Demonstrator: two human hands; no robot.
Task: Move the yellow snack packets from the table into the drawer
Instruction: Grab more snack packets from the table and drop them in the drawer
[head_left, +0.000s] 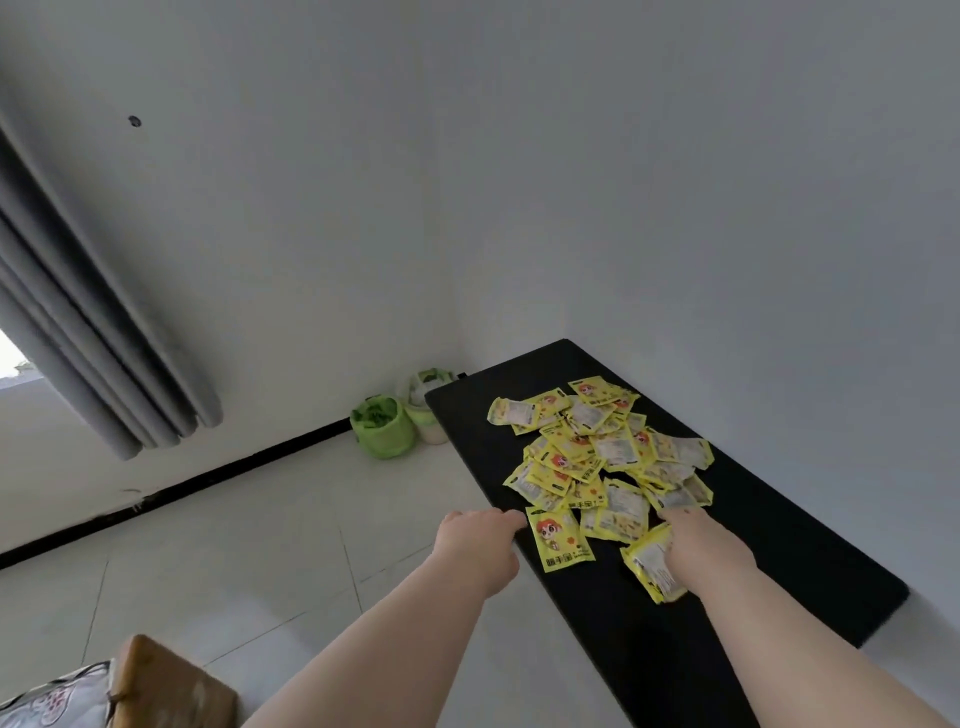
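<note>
My right hand (701, 545) is in the heap of glossy yellow snack packets (587, 447) on the flat black tabletop (779, 561); its fingers look curled round a small bundle (649, 566) at its near edge; my left hand (478, 540) touches the tabletop's left edge, whether gripping I cannot tell; no drawer is visible; most seems left to move.

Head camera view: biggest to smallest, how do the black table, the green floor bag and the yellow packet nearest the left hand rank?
1. black table
2. green bag and yellow packet look alike; the bag lies farther off, so unranked.
</note>
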